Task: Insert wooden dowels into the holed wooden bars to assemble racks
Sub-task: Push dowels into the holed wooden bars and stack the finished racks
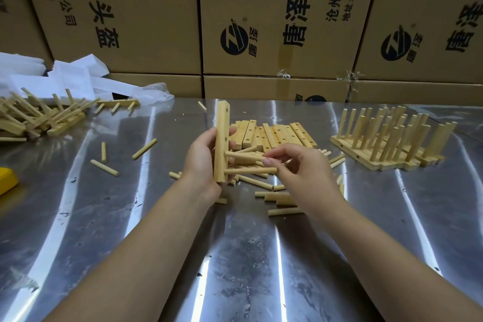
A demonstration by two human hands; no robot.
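Bare forearms reach in from 6 o'clock over a steel table [235, 256], its sheet scuffed, speckled and streaked with glare.

Left hand [202, 162], centre: fingers wrapped round a flat, square-edged wooden bar [222, 136], held upright off the table. Pale grain, round hole near its top end.

Two round dowels stick out of the bar's face toward 3 o'clock. Lower dowel [251, 171] is seated near the bottom end. Upper dowel [243, 156] meets the face about mid-length; depth of seating cannot be told.

Right hand [295, 167]: thumb and forefinger clamped on the upper dowel's free end, the other fingers curled.

Loose dowels [261, 185], smooth short cylinders, lie scattered beneath both hands, with a few strays out at 9 o'clock.

Spare bars [277, 133], each drilled with holes, lie side by side just behind the hands at 12 o'clock.

Finished racks [386, 144] stand at 2 o'clock, pegs upright. A tumbled heap of racks [39, 117] sits at 10 o'clock, white wrapping [73, 76] behind it.

Printed cardboard boxes [274, 21] wall off the far edge.
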